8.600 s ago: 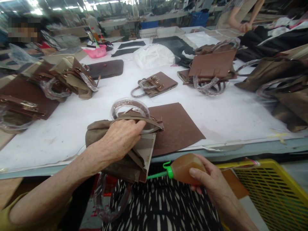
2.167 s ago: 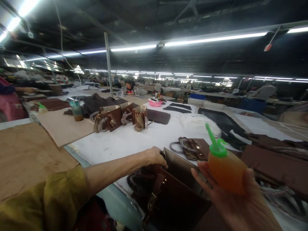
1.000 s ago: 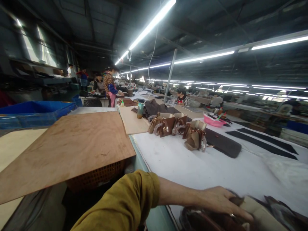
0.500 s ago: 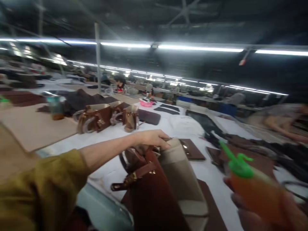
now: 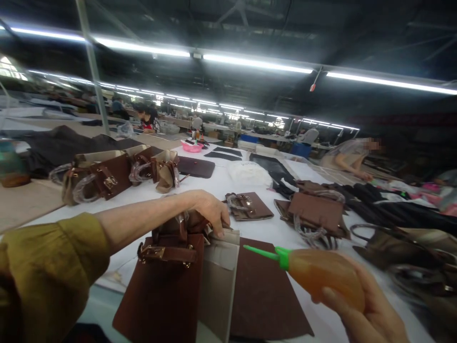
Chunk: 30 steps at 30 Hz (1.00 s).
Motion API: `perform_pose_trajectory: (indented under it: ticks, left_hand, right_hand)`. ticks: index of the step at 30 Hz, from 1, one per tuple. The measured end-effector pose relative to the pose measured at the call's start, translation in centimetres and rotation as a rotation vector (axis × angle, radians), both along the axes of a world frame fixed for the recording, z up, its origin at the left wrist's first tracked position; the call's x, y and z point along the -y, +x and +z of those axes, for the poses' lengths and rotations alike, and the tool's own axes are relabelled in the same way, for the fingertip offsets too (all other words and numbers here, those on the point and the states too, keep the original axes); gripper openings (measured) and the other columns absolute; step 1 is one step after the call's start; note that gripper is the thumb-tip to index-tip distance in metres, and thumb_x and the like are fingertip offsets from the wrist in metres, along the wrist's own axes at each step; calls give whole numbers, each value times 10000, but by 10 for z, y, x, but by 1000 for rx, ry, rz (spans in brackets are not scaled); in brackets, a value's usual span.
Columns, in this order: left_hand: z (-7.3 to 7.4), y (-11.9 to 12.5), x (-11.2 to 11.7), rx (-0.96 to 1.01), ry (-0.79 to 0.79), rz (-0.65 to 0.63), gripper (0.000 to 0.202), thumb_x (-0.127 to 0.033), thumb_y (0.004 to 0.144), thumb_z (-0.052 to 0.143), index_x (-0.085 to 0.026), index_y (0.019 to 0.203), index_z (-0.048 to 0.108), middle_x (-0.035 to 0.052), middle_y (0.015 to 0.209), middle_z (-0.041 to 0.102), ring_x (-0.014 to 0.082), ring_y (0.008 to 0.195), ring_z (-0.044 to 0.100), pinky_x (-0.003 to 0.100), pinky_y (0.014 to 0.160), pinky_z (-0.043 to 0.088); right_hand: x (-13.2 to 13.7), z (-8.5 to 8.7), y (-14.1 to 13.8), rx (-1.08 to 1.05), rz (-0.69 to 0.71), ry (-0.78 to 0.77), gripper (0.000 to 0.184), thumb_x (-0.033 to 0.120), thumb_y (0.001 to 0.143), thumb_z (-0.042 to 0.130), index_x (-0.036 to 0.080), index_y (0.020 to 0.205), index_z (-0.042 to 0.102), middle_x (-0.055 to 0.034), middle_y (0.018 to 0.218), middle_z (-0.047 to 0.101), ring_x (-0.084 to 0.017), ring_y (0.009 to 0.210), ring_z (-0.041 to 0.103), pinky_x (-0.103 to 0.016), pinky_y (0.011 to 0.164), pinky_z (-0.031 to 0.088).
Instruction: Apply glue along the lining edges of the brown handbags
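My left hand [image 5: 212, 212] is closed on the edge of a brown leather handbag [image 5: 160, 295] at the front of the table. The bag lies opened out, with its beige lining [image 5: 217, 286] showing beside a flat dark brown panel [image 5: 266, 290]. A strap with gold-coloured hardware [image 5: 167, 253] crosses its front. My right hand [image 5: 374, 305] is wrapped round a squeeze bottle [image 5: 321, 274] of amber liquid with a green cap and thin spout. Tilted on its side, the bottle points its spout left over the brown panel, apart from the lining.
Several brown bags [image 5: 110, 176] stand at the back left near a jar [image 5: 12, 164]. Further bags [image 5: 316, 212] lie to the right, with a white plastic bag [image 5: 250, 172] and a pink basket [image 5: 192, 146] beyond. A co-worker [image 5: 346, 155] leans over a table at the right.
My view has turned right. The squeeze bottle has swung from spout up to nearly level, its spout now close to the bag. The handbag has shifted left in view, still in my left hand.
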<state>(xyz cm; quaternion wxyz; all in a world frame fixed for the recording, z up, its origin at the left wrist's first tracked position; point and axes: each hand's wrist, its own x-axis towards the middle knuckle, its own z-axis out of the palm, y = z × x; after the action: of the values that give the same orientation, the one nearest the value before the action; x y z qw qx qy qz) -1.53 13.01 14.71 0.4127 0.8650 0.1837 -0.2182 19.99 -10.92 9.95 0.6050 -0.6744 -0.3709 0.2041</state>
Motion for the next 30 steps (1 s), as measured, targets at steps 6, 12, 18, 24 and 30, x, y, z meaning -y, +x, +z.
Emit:
perform_pose_trajectory:
  ticks: [6,12,18,24,30]
  left_hand:
    - [-11,6,1,-68,11,-40,165,-336,615,648,-175,650,635,-44,522,552,133,524,471,230,508,372]
    - [-22,6,0,-107,-55,1,155,-305,593,661,-181,685,655,-46,526,585,136,511,497,226,492,392]
    - [-25,5,-3,-131,-13,-42,242,-312,610,653,-165,800,675,-33,625,635,133,571,525,210,519,425]
    - [-20,3,-3,-189,10,-75,345,-346,644,629,-149,926,655,-12,711,644,130,570,532,199,467,423]
    - [-22,3,-5,-165,32,-103,326,-351,648,626,-153,905,655,-14,749,652,131,606,541,203,532,450]
  right_hand:
    - [-7,4,-17,178,55,-30,568,471,606,718,230,1086,532,-9,993,637,-238,895,592,-246,739,512]
    - [-17,-3,-22,113,42,-7,509,451,629,714,245,1064,549,19,954,646,-195,860,596,-195,734,490]
    - [-25,-10,-21,165,60,-20,496,445,670,687,229,1088,532,5,972,635,-211,870,598,-225,742,500]
    - [-25,-25,-14,239,103,-3,500,432,688,681,244,1124,524,2,1012,641,-212,889,610,-201,719,511]
    - [-20,-34,-8,330,144,34,496,434,677,698,255,1111,537,8,1013,639,-184,870,614,-159,726,492]
